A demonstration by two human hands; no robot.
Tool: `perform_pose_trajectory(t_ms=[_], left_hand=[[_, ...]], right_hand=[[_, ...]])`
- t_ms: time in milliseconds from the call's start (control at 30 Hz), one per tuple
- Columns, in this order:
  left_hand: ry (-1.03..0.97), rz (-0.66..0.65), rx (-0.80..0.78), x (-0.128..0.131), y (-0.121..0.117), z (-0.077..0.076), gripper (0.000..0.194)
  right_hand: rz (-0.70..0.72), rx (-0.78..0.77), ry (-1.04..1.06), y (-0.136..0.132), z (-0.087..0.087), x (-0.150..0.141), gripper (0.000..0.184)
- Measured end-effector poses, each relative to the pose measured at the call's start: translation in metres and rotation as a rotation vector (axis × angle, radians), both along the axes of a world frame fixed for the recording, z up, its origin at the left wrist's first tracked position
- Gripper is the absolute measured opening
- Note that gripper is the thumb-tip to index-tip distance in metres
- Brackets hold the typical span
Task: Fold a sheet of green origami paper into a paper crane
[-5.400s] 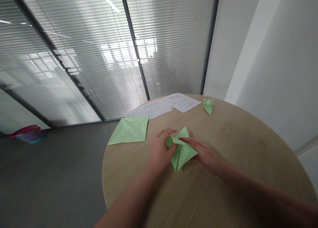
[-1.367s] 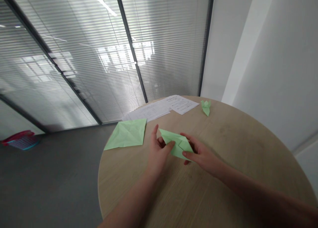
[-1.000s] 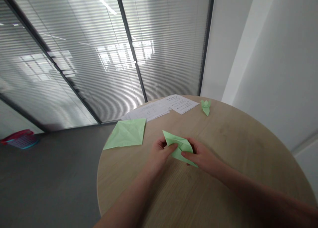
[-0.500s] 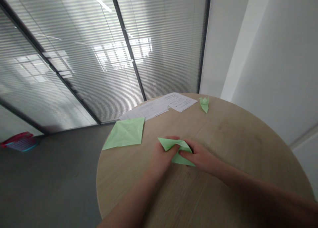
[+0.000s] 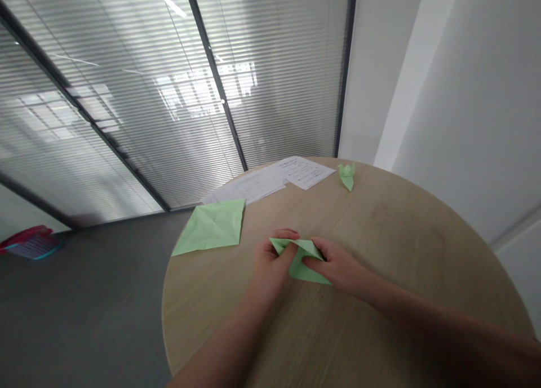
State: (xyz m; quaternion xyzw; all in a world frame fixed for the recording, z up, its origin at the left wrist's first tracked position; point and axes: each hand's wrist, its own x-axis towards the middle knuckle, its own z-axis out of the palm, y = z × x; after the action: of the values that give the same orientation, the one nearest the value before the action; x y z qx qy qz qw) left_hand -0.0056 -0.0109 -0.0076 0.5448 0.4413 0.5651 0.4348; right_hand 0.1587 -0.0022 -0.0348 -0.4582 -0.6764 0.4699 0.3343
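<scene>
Left hand (image 5: 270, 269): fingers grasping the folded green paper (image 5: 306, 272) at its 9 o'clock side
Right hand (image 5: 340, 264): fingers pinching its 3 o'clock side
Folded green paper: between 2 hands, over the worktop (image 5: 389, 230)
Creased green sheet (image 5: 211, 224): flat, 10 o'clock
Printed pages (image 5: 308, 173): 11 o'clock
Small green figure (image 5: 347, 176): 1 o'clock

Bright patches glare on the blinds (image 5: 287, 66), while the floor (image 5: 105, 309) lies dim and the near tabletop (image 5: 329, 331) is shaded.

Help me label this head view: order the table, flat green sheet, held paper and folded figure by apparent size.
1. Table
2. Flat green sheet
3. Held paper, partly covered
4. Folded figure, farther off
</scene>
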Motion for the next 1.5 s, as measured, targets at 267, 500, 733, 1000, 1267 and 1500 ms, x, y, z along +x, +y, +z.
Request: perform_pose_trajectory(t_ms=[267, 500, 733, 1000, 1267, 1500], left_hand=[[-0.091, -0.088, 0.132, -0.012, 0.003, 0.003, 0.01], [-0.059, -0.395, 0.115, -0.023, 0.004, 0.01, 0.016], [-0.025, -0.206, -0.017, -0.018, 0.009, 0.004, 0.034], [-0.119, -0.131, -0.084, -0.011, 0.008, 0.002, 0.027], [0.098, -0.03, -0.114, -0.012, 0.01, 0.007, 0.031], [0.309, -0.022, -0.037, -0.018, 0.015, 0.005, 0.046]], right_hand=[[-0.006, -0.043, 0.037, 0.0, 0.0, 0.002, 0.017], [0.086, -0.346, 0.308, -0.006, 0.007, 0.002, 0.034], [0.11, -0.353, 0.313, -0.007, 0.012, 0.006, 0.047], [0.089, -0.082, 0.179, -0.007, 0.008, 0.004, 0.056], [0.078, -0.101, 0.086, -0.008, 0.013, 0.008, 0.048], [0.174, -0.2, 0.133, -0.008, 0.014, 0.012, 0.064]])
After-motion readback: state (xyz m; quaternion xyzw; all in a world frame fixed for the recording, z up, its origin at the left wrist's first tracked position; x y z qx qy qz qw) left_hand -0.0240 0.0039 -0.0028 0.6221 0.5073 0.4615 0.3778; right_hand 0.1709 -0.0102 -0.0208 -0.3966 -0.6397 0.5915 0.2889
